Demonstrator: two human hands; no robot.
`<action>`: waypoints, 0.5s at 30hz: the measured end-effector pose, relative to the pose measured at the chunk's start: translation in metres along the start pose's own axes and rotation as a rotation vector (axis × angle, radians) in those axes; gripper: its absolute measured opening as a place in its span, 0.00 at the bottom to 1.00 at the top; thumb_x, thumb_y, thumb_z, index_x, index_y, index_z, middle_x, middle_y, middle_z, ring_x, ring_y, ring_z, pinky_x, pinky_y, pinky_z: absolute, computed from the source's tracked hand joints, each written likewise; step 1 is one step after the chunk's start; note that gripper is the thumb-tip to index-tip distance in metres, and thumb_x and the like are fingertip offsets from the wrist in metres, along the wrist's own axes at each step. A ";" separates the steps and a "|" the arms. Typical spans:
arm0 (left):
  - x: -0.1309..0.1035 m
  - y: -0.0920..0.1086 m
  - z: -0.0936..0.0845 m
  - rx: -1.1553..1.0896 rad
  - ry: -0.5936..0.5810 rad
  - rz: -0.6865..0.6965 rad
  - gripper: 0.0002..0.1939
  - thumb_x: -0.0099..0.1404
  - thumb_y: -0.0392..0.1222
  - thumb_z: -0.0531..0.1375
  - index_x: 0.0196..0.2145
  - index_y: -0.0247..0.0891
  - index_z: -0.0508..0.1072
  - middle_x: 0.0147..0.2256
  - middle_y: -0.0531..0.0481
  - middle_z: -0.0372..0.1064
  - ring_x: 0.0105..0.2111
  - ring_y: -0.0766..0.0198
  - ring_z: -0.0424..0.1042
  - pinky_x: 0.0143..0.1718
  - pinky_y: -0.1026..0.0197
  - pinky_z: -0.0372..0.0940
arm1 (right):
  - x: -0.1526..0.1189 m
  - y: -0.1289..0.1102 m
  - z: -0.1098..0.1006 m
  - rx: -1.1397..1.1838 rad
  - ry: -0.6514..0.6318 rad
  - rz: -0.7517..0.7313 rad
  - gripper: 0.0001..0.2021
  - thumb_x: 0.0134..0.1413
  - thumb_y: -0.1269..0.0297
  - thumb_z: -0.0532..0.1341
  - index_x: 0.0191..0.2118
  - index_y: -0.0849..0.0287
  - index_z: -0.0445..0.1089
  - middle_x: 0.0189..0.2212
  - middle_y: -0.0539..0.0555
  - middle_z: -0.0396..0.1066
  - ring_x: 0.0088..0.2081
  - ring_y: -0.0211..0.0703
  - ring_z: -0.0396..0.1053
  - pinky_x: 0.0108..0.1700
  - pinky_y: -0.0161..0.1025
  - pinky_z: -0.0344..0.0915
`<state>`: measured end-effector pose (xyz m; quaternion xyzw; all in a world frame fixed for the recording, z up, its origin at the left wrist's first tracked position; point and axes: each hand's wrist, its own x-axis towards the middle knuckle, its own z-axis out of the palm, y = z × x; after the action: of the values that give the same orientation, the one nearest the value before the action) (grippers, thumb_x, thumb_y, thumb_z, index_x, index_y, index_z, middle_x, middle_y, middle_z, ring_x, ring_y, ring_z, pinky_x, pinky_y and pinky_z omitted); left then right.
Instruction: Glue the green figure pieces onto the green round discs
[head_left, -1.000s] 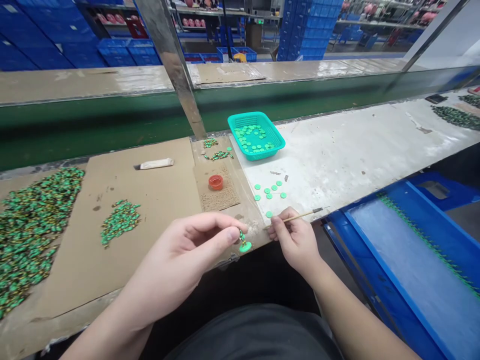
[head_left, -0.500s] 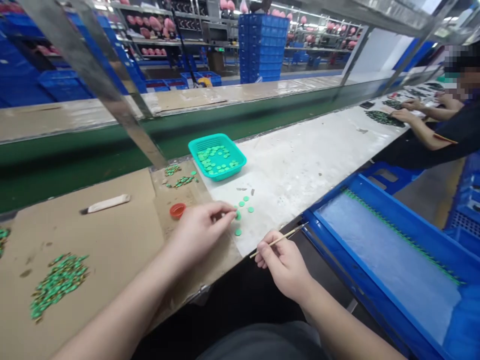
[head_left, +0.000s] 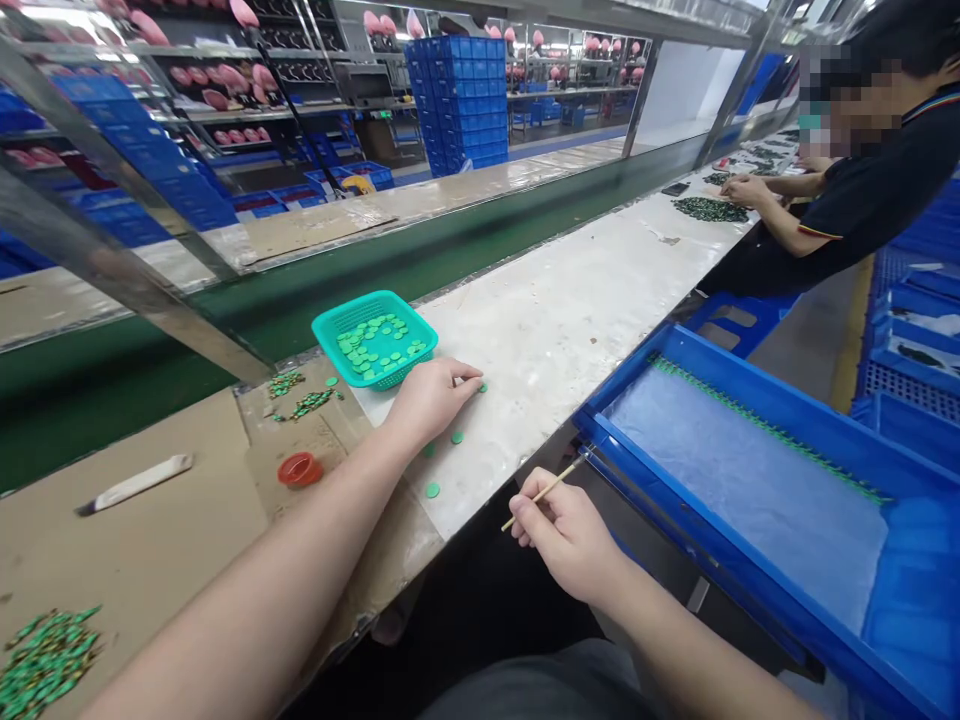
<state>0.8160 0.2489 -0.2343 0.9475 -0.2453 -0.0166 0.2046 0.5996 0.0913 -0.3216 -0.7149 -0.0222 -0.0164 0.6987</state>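
My left hand [head_left: 435,400] reaches over the white table surface, thumb and forefinger closed at a small green disc [head_left: 483,387]. More loose discs lie below it, among them one green disc [head_left: 433,490] near the table's front edge. In my right hand [head_left: 559,530] is a thin paintbrush [head_left: 544,500] with a pale wooden handle, its fine tip pointing up and right towards the blue tray. Behind my left hand stands a turquoise basket [head_left: 322,335] holding many green discs.
An orange-red cap [head_left: 300,470], small green-and-gold pieces [head_left: 315,402] and a wrapped knife-like tool [head_left: 135,485] lie on cardboard at left. A blue tray [head_left: 720,530] with a row of green pieces sits right. A co-worker [head_left: 870,190] handles a dark pile further along. A metal post [head_left: 142,290] rises at left.
The view has turned right. My left hand has moved farther across the table, from one green disc to another. My right hand still holds the paintbrush in much the same pose.
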 end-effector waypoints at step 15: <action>-0.030 -0.023 -0.017 0.256 -0.193 -0.045 0.14 0.78 0.52 0.66 0.42 0.37 0.82 0.41 0.46 0.81 0.38 0.61 0.78 0.46 0.54 0.76 | 0.004 -0.009 -0.005 -0.141 -0.002 -0.144 0.20 0.85 0.53 0.55 0.35 0.53 0.69 0.31 0.50 0.74 0.34 0.43 0.72 0.40 0.41 0.69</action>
<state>0.8025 0.2882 -0.2298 0.9651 -0.2424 -0.0806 0.0573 0.6030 0.0864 -0.3127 -0.7587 -0.0731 -0.0671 0.6438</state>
